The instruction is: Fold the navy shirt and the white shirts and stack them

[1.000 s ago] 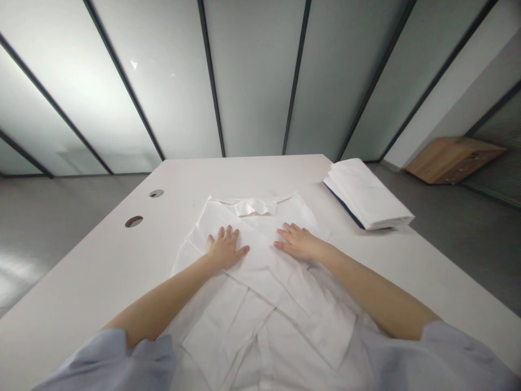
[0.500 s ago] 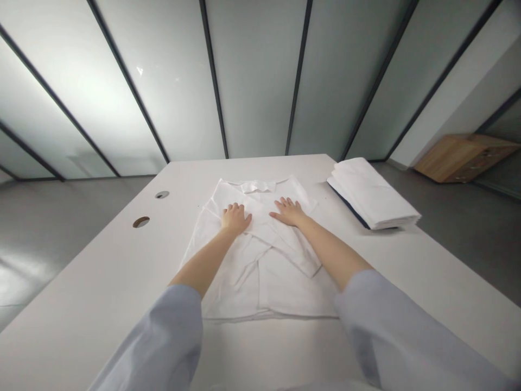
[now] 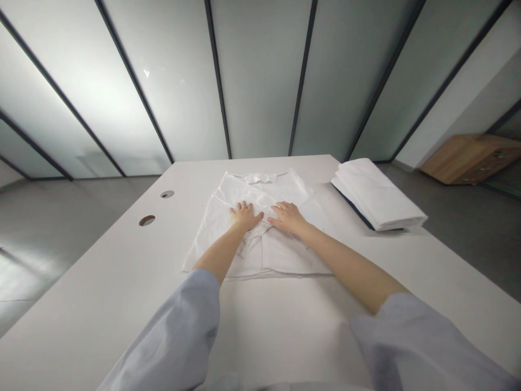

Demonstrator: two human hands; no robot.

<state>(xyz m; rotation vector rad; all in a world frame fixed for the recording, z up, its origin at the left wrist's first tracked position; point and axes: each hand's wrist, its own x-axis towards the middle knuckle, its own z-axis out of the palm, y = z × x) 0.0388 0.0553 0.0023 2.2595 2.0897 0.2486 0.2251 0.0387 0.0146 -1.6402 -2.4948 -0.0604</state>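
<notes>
A white shirt point(image 3: 280, 259) lies on the white table, its collar point(image 3: 260, 178) at the far end and its hem toward me. The sleeves look folded across its front. My left hand point(image 3: 246, 216) rests palm down on the middle of the shirt, fingers spread. Close beside it on the right, my right hand point(image 3: 288, 218) also lies on the cloth with its fingers stretched out. Neither hand grips the fabric. Part of the shirt's middle is hidden beneath my hands and forearms.
To the right, a stack of folded white cloth point(image 3: 378, 193) with a dark layer at the bottom sits near the table point(image 3: 171, 260) edge. Two round holes point(image 3: 147, 220) pierce the tabletop at left. Frosted glass panels stand behind; a wooden cabinet point(image 3: 468, 158) is at far right.
The shirt's hem has shifted away from me, up the table. My hands have come closer together, slightly nearer me on the shirt. The view has shifted a little.
</notes>
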